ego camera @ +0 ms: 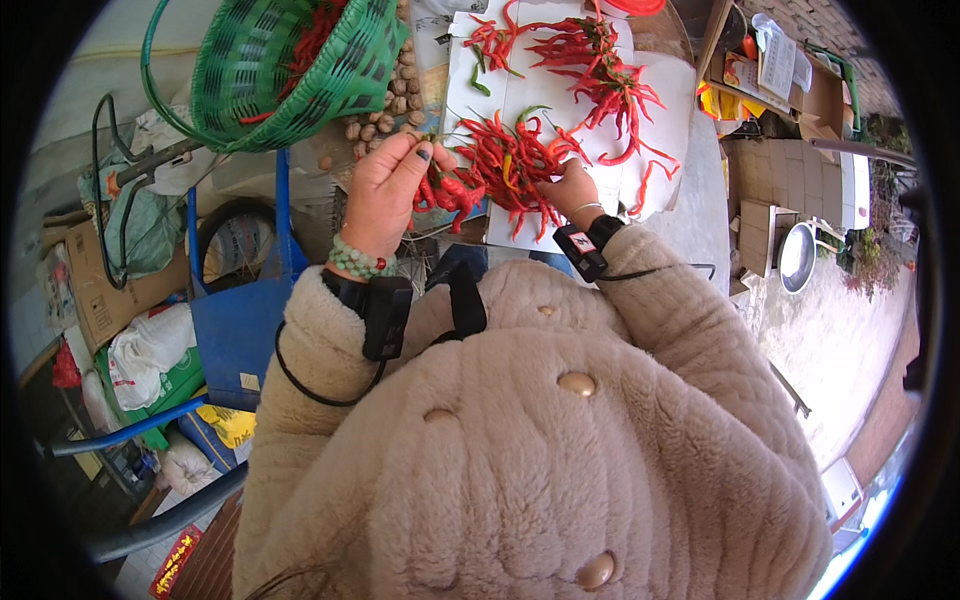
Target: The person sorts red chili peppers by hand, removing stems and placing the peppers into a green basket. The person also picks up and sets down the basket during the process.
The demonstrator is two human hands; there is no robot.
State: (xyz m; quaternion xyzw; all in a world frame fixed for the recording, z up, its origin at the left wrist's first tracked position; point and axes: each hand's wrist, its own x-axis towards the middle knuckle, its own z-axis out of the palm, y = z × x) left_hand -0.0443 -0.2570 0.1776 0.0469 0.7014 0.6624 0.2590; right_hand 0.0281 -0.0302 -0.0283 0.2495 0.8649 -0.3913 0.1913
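Note:
My left hand [381,186] pinches a small bunch of red chili peppers [457,196] by the stems, between thumb and fingers, so the pods hang down. My right hand [574,191] reaches into the right side of a loose pile of red chili peppers [487,146]. Its fingertips are partly hidden among the pods, so whether it grips one is unclear. One yellow-orange pepper [508,171] stands out in the pile. The peppers lie on white cardboard [517,84]. Farther back, a long cluster of red chili peppers [600,67] is gathered at its green stems.
Left of the cardboard lie several walnuts [401,86] beside a tilted green woven basket [247,82] with red peppers inside. A blue metal cart [236,330] stands at the left. Open cardboard boxes [821,101] are at the right.

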